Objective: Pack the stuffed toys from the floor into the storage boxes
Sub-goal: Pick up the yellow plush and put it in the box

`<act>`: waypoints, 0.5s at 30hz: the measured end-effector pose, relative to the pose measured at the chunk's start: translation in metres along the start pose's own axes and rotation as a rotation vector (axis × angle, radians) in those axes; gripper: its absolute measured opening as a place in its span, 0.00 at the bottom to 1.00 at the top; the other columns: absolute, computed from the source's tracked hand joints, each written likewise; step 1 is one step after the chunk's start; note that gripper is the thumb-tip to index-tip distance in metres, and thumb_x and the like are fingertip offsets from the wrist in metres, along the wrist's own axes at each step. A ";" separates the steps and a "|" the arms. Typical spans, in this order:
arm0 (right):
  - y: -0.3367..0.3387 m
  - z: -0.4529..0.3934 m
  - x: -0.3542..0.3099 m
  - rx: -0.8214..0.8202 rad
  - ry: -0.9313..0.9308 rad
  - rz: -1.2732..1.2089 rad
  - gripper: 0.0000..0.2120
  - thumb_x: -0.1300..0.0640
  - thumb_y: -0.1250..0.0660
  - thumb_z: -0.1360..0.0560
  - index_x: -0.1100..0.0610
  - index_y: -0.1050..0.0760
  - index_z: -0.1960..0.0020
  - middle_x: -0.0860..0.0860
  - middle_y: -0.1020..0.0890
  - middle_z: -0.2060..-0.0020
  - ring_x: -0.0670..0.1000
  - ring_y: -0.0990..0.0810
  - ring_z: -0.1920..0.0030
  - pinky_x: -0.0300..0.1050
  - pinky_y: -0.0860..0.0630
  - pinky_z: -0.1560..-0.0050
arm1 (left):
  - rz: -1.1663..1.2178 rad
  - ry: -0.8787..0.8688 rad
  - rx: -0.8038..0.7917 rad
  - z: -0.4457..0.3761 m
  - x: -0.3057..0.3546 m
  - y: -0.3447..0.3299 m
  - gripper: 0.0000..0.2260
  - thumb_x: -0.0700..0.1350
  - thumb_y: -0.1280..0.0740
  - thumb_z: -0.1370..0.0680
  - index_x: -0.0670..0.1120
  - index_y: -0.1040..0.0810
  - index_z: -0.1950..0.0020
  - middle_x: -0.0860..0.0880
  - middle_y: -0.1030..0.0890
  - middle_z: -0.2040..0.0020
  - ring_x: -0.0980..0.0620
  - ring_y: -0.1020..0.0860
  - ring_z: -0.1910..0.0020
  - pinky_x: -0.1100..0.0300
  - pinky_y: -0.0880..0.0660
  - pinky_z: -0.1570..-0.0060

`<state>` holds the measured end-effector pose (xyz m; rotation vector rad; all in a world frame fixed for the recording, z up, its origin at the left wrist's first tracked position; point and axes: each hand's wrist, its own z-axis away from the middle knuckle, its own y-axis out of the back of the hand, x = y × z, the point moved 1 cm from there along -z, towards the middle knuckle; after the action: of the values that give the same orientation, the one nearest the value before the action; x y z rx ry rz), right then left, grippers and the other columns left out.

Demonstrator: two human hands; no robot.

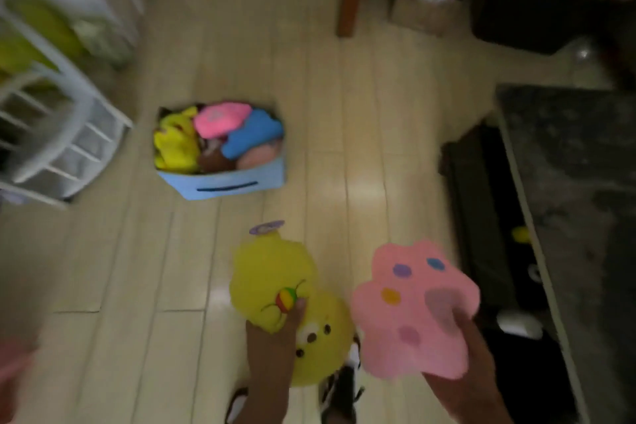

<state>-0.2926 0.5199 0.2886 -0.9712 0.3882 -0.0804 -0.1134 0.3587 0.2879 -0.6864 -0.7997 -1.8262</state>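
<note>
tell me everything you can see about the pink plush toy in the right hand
The pink plush toy is a flat, soft, fleecy piece with a lobed, paw-like outline. Its face carries coloured oval spots: purple, blue, yellow and darker pink, plus a larger dusky pink patch. The right hand grips its lower right edge, with the thumb on the front, holding it up above the wooden floor, face toward the camera. It sits just right of the yellow plush toy without clearly touching it. The picture is blurred, so stitching is unreadable.

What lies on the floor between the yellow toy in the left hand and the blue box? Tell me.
Nothing: the head view shows only bare floorboards between the yellow stuffed toy, gripped by the left hand, and the blue storage box.
</note>
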 end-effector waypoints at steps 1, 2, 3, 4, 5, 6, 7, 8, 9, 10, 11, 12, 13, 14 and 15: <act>-0.015 -0.020 -0.002 -0.054 -0.016 -0.004 0.35 0.47 0.74 0.22 0.66 0.53 0.24 0.68 0.47 0.26 0.67 0.50 0.26 0.66 0.57 0.29 | 0.023 -0.005 0.035 -0.010 0.010 -0.003 0.20 0.47 0.25 0.29 0.48 0.22 0.38 0.49 0.18 0.45 0.48 0.21 0.46 0.56 0.30 0.44; -0.032 -0.038 -0.001 -0.109 -0.056 -0.034 0.39 0.46 0.78 0.25 0.65 0.51 0.25 0.68 0.45 0.27 0.67 0.48 0.26 0.67 0.54 0.29 | 0.040 -0.007 0.073 -0.020 0.020 -0.006 0.18 0.46 0.25 0.29 0.50 0.22 0.40 0.51 0.18 0.48 0.50 0.21 0.48 0.56 0.30 0.45; -0.037 -0.060 -0.004 -0.127 -0.098 -0.035 0.39 0.47 0.80 0.26 0.64 0.49 0.25 0.67 0.42 0.28 0.67 0.45 0.27 0.66 0.50 0.29 | 0.065 -0.018 0.110 -0.031 0.032 -0.009 0.17 0.45 0.25 0.28 0.51 0.23 0.41 0.54 0.19 0.50 0.53 0.21 0.51 0.56 0.30 0.46; -0.040 -0.082 -0.012 -0.081 -0.189 -0.047 0.36 0.50 0.79 0.23 0.63 0.48 0.26 0.67 0.41 0.28 0.66 0.43 0.28 0.65 0.49 0.29 | 0.084 -0.026 0.139 -0.043 0.044 -0.013 0.16 0.44 0.26 0.28 0.52 0.23 0.42 0.56 0.20 0.52 0.58 0.22 0.54 0.56 0.30 0.47; -0.041 -0.099 -0.020 0.047 -0.178 0.019 0.28 0.53 0.71 0.18 0.64 0.49 0.24 0.67 0.42 0.27 0.67 0.43 0.27 0.65 0.47 0.29 | 0.116 -0.030 0.164 -0.054 0.052 -0.016 0.16 0.44 0.26 0.27 0.53 0.24 0.42 0.57 0.20 0.52 0.61 0.23 0.54 0.57 0.30 0.48; -0.048 -0.113 -0.026 0.140 -0.174 0.114 0.22 0.57 0.55 0.16 0.64 0.46 0.24 0.67 0.42 0.27 0.67 0.39 0.28 0.66 0.42 0.31 | 0.151 -0.019 0.185 -0.065 0.054 -0.017 0.17 0.47 0.25 0.28 0.53 0.24 0.41 0.57 0.19 0.50 0.60 0.22 0.53 0.56 0.28 0.48; -0.059 -0.128 -0.023 0.084 -0.156 0.223 0.24 0.59 0.36 0.22 0.62 0.36 0.28 0.65 0.36 0.29 0.67 0.32 0.32 0.66 0.32 0.37 | 0.187 -0.014 0.206 -0.075 0.056 -0.017 0.20 0.51 0.24 0.30 0.54 0.23 0.39 0.56 0.18 0.48 0.57 0.20 0.50 0.54 0.26 0.47; -0.067 -0.140 -0.026 0.042 -0.207 0.292 0.30 0.59 0.22 0.36 0.61 0.25 0.35 0.64 0.28 0.34 0.65 0.24 0.39 0.64 0.24 0.47 | 0.207 -0.010 0.221 -0.085 0.058 -0.016 0.23 0.55 0.23 0.32 0.55 0.23 0.38 0.55 0.17 0.47 0.54 0.19 0.48 0.51 0.24 0.45; -0.069 -0.151 -0.028 0.075 -0.178 0.337 0.35 0.58 0.16 0.49 0.60 0.19 0.43 0.63 0.22 0.40 0.62 0.19 0.45 0.60 0.20 0.55 | 0.218 -0.008 0.237 -0.094 0.062 -0.015 0.26 0.59 0.23 0.34 0.55 0.23 0.38 0.55 0.17 0.46 0.53 0.19 0.47 0.48 0.23 0.44; -0.083 -0.161 -0.031 0.061 -0.193 0.343 0.37 0.59 0.15 0.57 0.59 0.17 0.48 0.61 0.19 0.44 0.61 0.17 0.49 0.58 0.20 0.59 | 0.221 0.000 0.261 -0.103 0.067 -0.014 0.28 0.61 0.24 0.35 0.56 0.23 0.37 0.55 0.17 0.46 0.52 0.19 0.47 0.47 0.23 0.43; -0.094 -0.171 -0.036 0.067 -0.205 0.365 0.38 0.59 0.15 0.60 0.59 0.16 0.49 0.60 0.17 0.46 0.60 0.16 0.50 0.57 0.19 0.61 | 0.224 0.009 0.286 -0.110 0.072 -0.012 0.29 0.62 0.24 0.36 0.57 0.24 0.37 0.55 0.17 0.46 0.52 0.19 0.47 0.47 0.23 0.44; -0.104 -0.182 -0.038 0.067 -0.218 0.389 0.39 0.59 0.15 0.59 0.59 0.16 0.48 0.60 0.17 0.46 0.60 0.17 0.50 0.58 0.20 0.60 | 0.226 0.016 0.305 -0.117 0.076 -0.009 0.30 0.63 0.24 0.36 0.57 0.24 0.37 0.56 0.17 0.46 0.52 0.19 0.47 0.49 0.23 0.45; -0.105 -0.191 -0.040 0.076 -0.207 0.412 0.38 0.59 0.16 0.56 0.58 0.17 0.46 0.60 0.18 0.44 0.60 0.17 0.48 0.59 0.20 0.58 | 0.229 0.017 0.321 -0.123 0.080 -0.005 0.30 0.63 0.24 0.36 0.57 0.25 0.37 0.56 0.18 0.45 0.52 0.20 0.47 0.52 0.24 0.48; -0.108 -0.200 -0.041 0.070 -0.202 0.416 0.34 0.60 0.18 0.50 0.58 0.19 0.44 0.60 0.19 0.43 0.60 0.18 0.47 0.60 0.20 0.57 | 0.235 0.015 0.341 -0.128 0.082 -0.001 0.29 0.61 0.24 0.34 0.56 0.26 0.36 0.56 0.18 0.45 0.52 0.21 0.47 0.55 0.26 0.52; -0.108 -0.209 -0.043 0.073 -0.194 0.412 0.27 0.62 0.23 0.42 0.57 0.19 0.43 0.60 0.20 0.41 0.60 0.18 0.46 0.60 0.20 0.56 | 0.241 0.013 0.369 -0.134 0.084 0.003 0.28 0.58 0.25 0.32 0.56 0.27 0.35 0.55 0.19 0.45 0.51 0.21 0.46 0.57 0.27 0.54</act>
<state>-0.3953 0.3042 0.2845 -0.8027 0.3964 0.3682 -0.1534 0.2071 0.2686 -0.5058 -0.9696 -1.4158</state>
